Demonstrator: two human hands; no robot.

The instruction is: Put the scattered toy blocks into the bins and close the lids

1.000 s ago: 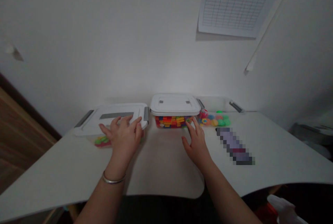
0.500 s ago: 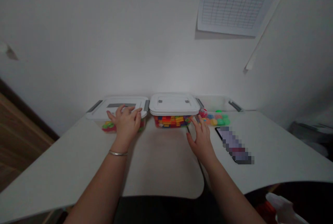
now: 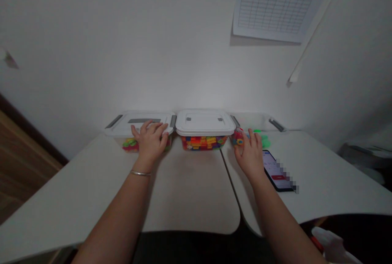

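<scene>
My left hand (image 3: 151, 139), a bangle on its wrist, rests with fingers spread at the front edge of the left storage box (image 3: 122, 121). That box has a white lid, grey latches and colourful pieces inside. My right hand (image 3: 251, 153) reaches to the clear box (image 3: 257, 119) at the right, fingers apart, over its colourful toy pieces (image 3: 266, 140); whether the fingertips touch them I cannot tell. Between my hands stands the middle storage box (image 3: 205, 123), its white lid on, with bright building blocks (image 3: 202, 142) showing through the front.
A phone (image 3: 277, 174) with a lit screen lies just right of my right hand. The white table (image 3: 190, 198) has a seam running toward me. A gridded paper sheet (image 3: 272, 6) hangs on the wall. White plastic (image 3: 332, 243) shows at the lower right.
My right hand has moved right, from beside the middle box to the pieces at the clear box. The left box has shifted slightly back and right, with my left hand still on it.
</scene>
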